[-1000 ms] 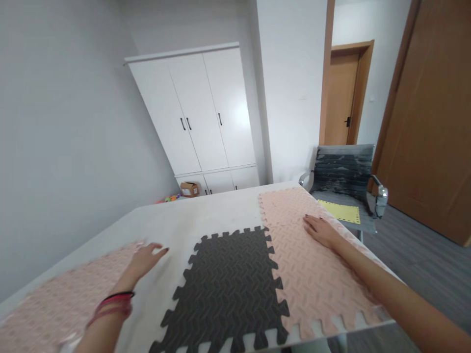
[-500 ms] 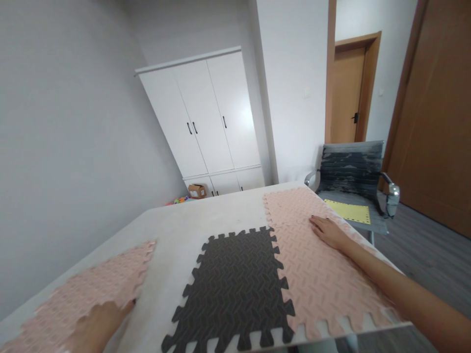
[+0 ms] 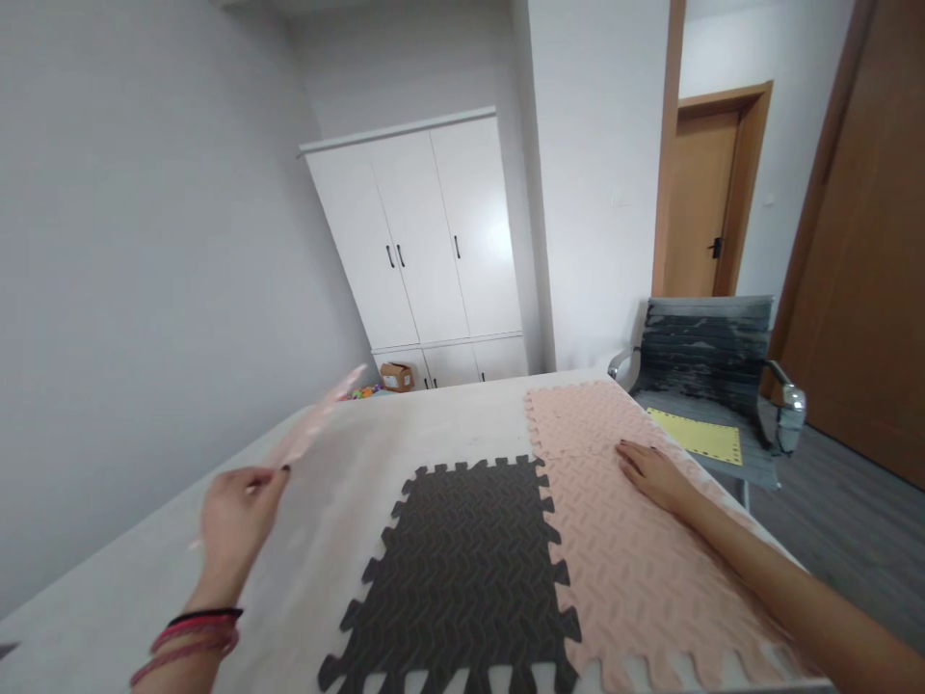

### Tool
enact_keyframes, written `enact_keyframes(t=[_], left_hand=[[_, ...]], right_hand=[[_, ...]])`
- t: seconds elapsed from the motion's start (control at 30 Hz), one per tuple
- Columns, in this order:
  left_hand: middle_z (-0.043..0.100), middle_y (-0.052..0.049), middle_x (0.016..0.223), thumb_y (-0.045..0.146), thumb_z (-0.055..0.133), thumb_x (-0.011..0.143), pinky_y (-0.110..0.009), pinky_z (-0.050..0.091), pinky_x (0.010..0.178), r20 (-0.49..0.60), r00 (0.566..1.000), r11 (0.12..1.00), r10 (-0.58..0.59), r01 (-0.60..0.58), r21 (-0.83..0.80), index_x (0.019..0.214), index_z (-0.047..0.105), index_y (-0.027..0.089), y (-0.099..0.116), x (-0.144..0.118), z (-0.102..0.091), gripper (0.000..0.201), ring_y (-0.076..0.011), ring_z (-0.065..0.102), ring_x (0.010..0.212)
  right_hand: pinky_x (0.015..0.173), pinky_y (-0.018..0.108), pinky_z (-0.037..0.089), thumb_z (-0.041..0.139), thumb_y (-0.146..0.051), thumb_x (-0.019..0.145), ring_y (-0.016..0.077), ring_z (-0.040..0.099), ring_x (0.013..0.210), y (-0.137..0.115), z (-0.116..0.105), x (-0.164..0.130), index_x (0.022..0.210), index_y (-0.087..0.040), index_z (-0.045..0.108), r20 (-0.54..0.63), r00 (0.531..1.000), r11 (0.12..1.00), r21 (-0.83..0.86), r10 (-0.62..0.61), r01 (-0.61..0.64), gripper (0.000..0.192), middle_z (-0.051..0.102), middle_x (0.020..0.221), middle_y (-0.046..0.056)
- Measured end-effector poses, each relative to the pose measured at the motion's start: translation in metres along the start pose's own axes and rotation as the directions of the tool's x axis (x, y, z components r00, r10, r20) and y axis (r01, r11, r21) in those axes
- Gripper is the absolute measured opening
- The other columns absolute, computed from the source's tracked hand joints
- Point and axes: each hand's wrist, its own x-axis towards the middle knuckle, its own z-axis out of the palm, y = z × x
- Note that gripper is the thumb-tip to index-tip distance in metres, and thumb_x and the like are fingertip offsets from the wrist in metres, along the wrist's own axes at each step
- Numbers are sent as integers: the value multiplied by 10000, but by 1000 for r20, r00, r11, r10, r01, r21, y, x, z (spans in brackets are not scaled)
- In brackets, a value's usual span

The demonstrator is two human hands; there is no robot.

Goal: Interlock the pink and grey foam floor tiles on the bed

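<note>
The dark mat (image 3: 462, 569) at the tabletop's near edge looks like foam: matt and rough with raised bars. Along the right edge, the near pink mat (image 3: 650, 569) has the same matt, embossed foam look, as does the far pink mat (image 3: 574, 416) at the far right corner. The raised pink mat (image 3: 313, 421) over the left side is too blurred to show its texture. The tabletop (image 3: 434, 419) is smooth, with a soft sheen. Beyond its far edge, the cupboard (image 3: 430, 231) is smooth and slightly glossy; the box (image 3: 397, 377) is matt cardboard. Past the right edge, the chair (image 3: 704, 342) has a ribbed, peeling cover and shiny metal armrests (image 3: 793, 400).
</note>
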Motion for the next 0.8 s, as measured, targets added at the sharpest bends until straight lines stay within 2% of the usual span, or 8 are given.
enact_keyframes(t=[0.07, 0.17, 0.27, 0.33, 0.43, 0.53, 0.67, 0.8], left_hand=[[586, 7, 978, 479, 364, 807, -299, 363, 958, -17, 994, 993, 109, -110, -46, 860, 524, 248, 33, 4, 13, 286, -179, 478, 1057], [560, -33, 1095, 449, 401, 838, -329, 339, 994, 28, 968, 965, 250, -247, -89, 916, 582, 231, 85, 1, 43, 294, -198, 473, 1092], [547, -41, 1146, 431, 417, 883, -372, 364, 967, 131, 922, 928, 364, -348, -132, 976, 594, 220, 129, -10, 77, 290, -190, 485, 1093], [564, -48, 1129, 425, 463, 886, -402, 399, 931, 216, 879, 904, 426, -401, -152, 1004, 589, 193, 146, -19, 98, 289, -188, 513, 1058], [590, -50, 1084, 412, 521, 871, -429, 428, 914, 322, 821, 881, 472, -450, -143, 1018, 587, 169, 153, -28, 122, 292, -188, 543, 1020], [596, -51, 1079, 404, 531, 870, -440, 435, 923, 386, 794, 877, 470, -471, -101, 1026, 588, 166, 145, -29, 135, 290, -188, 554, 1013], [591, -56, 1093, 400, 534, 870, -449, 444, 918, 419, 797, 884, 434, -466, -28, 1059, 578, 165, 130, -21, 141, 305, -194, 555, 1023], [585, -59, 1100, 408, 531, 870, -436, 461, 891, 448, 802, 891, 396, -453, 23, 1074, 570, 166, 126, -15, 144, 319, -194, 557, 1014]], right_hand=[[1113, 459, 226, 243, -456, 920, 224, 386, 1306, 3, 4, 1, 1335, -157, 472, 0, 1000, 1000, -2, -9, 9, 560, 456, 1404, 106], [1113, 458, 233, 237, -457, 920, 222, 382, 1310, 6, 8, 2, 1338, -162, 467, 3, 1000, 1000, -10, -13, 13, 561, 452, 1408, 100], [1118, 452, 233, 234, -460, 918, 223, 384, 1311, 8, 10, 2, 1338, -163, 469, 6, 1000, 1000, -11, -17, 17, 566, 451, 1409, 97], [1120, 455, 232, 236, -463, 916, 228, 390, 1307, 7, 10, 3, 1339, -163, 471, 3, 1000, 1000, -8, -16, 16, 569, 453, 1407, 99], [1120, 459, 233, 229, -471, 917, 231, 389, 1307, 5, 7, 3, 1338, -160, 473, 11, 1000, 1000, -7, -9, 9, 578, 447, 1411, 100], [1125, 453, 227, 210, -478, 920, 224, 378, 1315, 2, 3, 3, 1345, -158, 467, 32, 999, 1000, -12, -8, 8, 591, 437, 1419, 94], [1125, 455, 228, 218, -480, 917, 224, 378, 1315, 3, 4, 4, 1347, -160, 464, 36, 999, 1000, -11, -7, 8, 590, 434, 1422, 91], [1119, 460, 242, 241, -468, 908, 230, 387, 1310, 6, 9, 6, 1340, -167, 474, 28, 1000, 1000, 4, -7, 7, 575, 441, 1417, 91]])
